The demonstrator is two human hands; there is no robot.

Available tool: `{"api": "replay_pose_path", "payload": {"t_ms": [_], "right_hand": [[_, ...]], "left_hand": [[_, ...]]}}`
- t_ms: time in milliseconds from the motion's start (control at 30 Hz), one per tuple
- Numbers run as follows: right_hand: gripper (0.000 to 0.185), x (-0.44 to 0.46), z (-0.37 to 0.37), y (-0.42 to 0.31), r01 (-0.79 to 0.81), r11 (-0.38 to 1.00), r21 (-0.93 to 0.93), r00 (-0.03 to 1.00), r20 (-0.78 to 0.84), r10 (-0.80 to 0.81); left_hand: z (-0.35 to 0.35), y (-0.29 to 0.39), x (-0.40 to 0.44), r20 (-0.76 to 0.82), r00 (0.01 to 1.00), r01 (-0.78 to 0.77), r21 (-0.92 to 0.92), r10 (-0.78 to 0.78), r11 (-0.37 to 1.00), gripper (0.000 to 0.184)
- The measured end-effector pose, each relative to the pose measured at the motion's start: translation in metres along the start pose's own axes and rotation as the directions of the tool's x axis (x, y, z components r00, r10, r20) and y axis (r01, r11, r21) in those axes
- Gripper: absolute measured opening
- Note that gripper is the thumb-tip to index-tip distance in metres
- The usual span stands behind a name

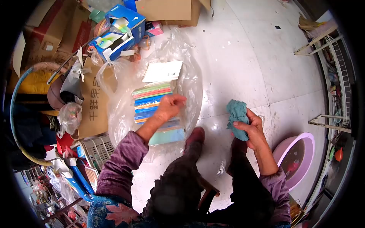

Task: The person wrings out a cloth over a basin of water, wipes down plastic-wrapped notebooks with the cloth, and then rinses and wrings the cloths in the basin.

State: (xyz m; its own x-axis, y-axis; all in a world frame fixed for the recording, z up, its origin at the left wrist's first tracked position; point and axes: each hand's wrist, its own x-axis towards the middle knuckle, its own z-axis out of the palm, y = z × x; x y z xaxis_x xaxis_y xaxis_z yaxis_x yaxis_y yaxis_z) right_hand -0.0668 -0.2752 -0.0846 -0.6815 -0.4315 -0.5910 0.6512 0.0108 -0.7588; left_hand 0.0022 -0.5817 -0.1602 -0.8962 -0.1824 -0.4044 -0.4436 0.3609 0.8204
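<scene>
My left hand (170, 107) is above a row of notebooks, its fingers curled together and nothing visible in them. The notebooks (149, 103) have blue, green, orange and red edges and lie on a clear plastic sheet (123, 110). A white spiral notebook (162, 71) lies flat beyond the row. At the near end is a pale green notebook (167, 136). On the right, my right hand (251, 129) is shut on a crumpled teal cloth (237, 118), holding it above the floor near my shoe.
A lilac basin (279, 152) with dark water stands at the right, near a white wire rack (338, 72). Cardboard boxes (97, 95), a blue carton (127, 19) and a white plastic basket (97, 150) crowd the left. Pale tiled floor (243, 64) runs between.
</scene>
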Motion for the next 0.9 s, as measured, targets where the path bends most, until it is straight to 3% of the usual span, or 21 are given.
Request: {"api": "replay_pose_path", "payload": {"t_ms": [100, 133, 233, 333, 367, 433, 500, 567, 700, 800, 900], "right_hand": [[0.059, 0.003, 0.0, 0.002, 0.017, 1.0, -0.001, 0.999, -0.033, -0.017], [0.059, 0.003, 0.001, 0.002, 0.011, 1.0, 0.0, 0.999, -0.049, -0.011], [0.059, 0.005, 0.0, 0.003, 0.019, 1.0, 0.004, 0.998, -0.061, -0.019], [0.058, 0.006, -0.003, 0.005, 0.016, 1.0, -0.003, 0.999, -0.05, -0.016], [0.058, 0.007, -0.003, 0.006, 0.005, 1.0, -0.013, 0.999, -0.045, -0.006], [0.057, 0.007, -0.003, 0.007, -0.004, 1.0, -0.009, 0.999, -0.054, 0.004], [0.056, 0.008, -0.001, 0.006, -0.01, 1.0, -0.002, 0.998, -0.064, 0.01], [0.055, 0.007, 0.0, 0.005, -0.022, 0.999, -0.023, 0.998, -0.065, 0.02], [0.054, 0.01, 0.0, 0.008, 0.001, 1.0, -0.009, 0.998, -0.067, -0.002], [0.054, 0.013, 0.0, 0.01, 0.007, 1.0, -0.024, 0.998, -0.061, -0.009], [0.054, 0.015, 0.003, 0.008, -0.016, 1.0, -0.009, 0.998, -0.059, 0.015]], "left_hand": [[-0.037, -0.022, 0.031, -0.201, 0.973, -0.124, -0.059, 0.11, 0.991, 0.015], [-0.05, -0.033, 0.04, -0.239, 0.964, -0.121, 0.006, 0.119, 0.993, 0.019], [-0.081, -0.047, 0.043, -0.279, 0.94, -0.048, 0.456, 0.194, 0.888, 0.028], [-0.104, -0.066, 0.043, -0.175, 0.975, -0.007, 0.589, 0.136, 0.808, 0.037], [-0.109, -0.071, 0.045, -0.173, 0.976, -0.006, 0.587, 0.132, 0.81, 0.037], [-0.116, -0.076, 0.05, -0.072, 0.992, 0.124, 0.37, -0.105, 0.921, 0.047], [-0.12, -0.081, 0.056, -0.056, 0.996, 0.085, 0.441, -0.067, 0.893, 0.05], [-0.125, -0.087, 0.065, 0.008, 0.983, 0.168, 0.336, -0.181, 0.927, 0.045], [-0.136, -0.085, 0.081, 0.023, 0.983, 0.16, 0.375, -0.181, 0.913, 0.042], [-0.145, -0.084, 0.09, 0.174, 0.978, 0.035, 0.394, -0.112, 0.919, 0.035], [-0.151, -0.085, 0.098, 0.136, 0.991, -0.06, 0.469, -0.005, 0.881, 0.029]]}}
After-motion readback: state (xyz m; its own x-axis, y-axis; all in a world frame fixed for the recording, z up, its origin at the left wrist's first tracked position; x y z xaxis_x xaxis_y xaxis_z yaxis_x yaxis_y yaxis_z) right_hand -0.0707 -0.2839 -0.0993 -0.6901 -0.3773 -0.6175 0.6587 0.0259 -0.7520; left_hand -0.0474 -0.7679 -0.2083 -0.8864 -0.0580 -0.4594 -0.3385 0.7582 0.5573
